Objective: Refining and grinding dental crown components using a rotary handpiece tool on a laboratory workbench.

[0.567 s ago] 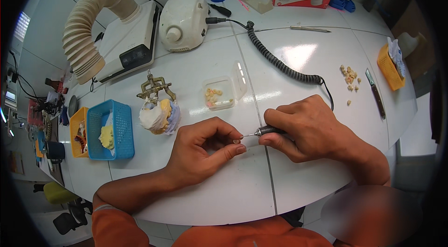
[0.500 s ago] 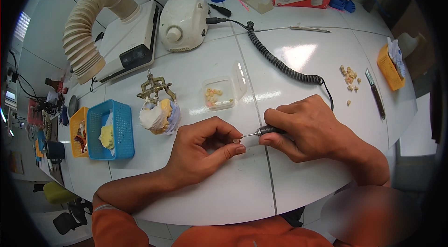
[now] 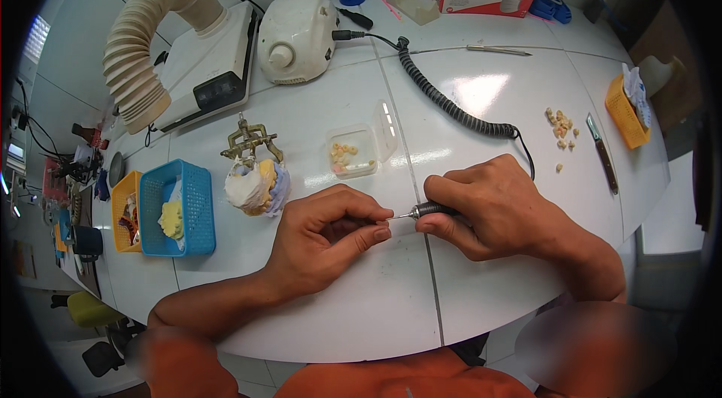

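Note:
In my right hand (image 3: 492, 210) is a dark micromotor handpiece (image 3: 434, 208), held like a pen. Its thin metal bur (image 3: 404, 216) points left and meets the fingertips of my left hand (image 3: 320, 236). There the thumb and forefinger pinch a tiny whitish piece that looks like an artificial tooth, now almost wholly hidden by the fingers. Beyond my hands stands an open clear plastic box (image 3: 352, 130) with several small yellowish teeth (image 3: 343, 154) in it. A brass articulator (image 3: 252, 141) carrying a plaster dental model (image 3: 258, 186) stands left of the box.
A coiled black cord (image 3: 444, 105) runs to the white control unit (image 3: 299, 36). Loose teeth (image 3: 560, 125) and a knife (image 3: 602, 154) lie at right, near a yellow basket (image 3: 628, 112). A blue basket (image 3: 178, 244) and a ribbed extraction hose (image 3: 131, 41) are at left.
My left fingers have rolled closer round the small piece, which showed between thumb and forefinger before and is now mostly covered. The right hand and handpiece have barely moved.

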`<state>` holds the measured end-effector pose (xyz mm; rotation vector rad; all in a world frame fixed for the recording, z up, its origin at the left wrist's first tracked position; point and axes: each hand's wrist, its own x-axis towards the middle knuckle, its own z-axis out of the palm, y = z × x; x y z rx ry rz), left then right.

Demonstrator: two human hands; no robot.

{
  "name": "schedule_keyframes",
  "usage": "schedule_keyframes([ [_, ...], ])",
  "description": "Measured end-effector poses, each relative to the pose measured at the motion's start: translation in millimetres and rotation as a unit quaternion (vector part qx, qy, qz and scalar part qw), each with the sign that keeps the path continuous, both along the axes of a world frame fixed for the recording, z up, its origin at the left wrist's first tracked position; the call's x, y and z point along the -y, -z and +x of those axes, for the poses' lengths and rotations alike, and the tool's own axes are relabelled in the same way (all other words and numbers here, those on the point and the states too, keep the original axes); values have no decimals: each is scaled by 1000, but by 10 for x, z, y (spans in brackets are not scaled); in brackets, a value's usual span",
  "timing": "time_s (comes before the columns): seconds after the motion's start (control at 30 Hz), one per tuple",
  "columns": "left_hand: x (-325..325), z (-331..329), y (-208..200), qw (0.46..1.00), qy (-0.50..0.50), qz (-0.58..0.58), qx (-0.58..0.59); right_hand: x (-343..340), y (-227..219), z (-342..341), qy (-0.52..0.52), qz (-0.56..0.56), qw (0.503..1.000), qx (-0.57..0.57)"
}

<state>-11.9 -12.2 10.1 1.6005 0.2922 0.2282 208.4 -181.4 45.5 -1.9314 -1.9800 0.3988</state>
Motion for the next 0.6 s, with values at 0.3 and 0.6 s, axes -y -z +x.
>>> schedule_keyframes([
  [0.3,34,5,-56,997,-29,-55,-34,3,-10,2,-3,-5,1000,5],
  [0.6,26,0,-43,999,-16,-23,-34,-4,-4,-18,0,1,1000,18],
])
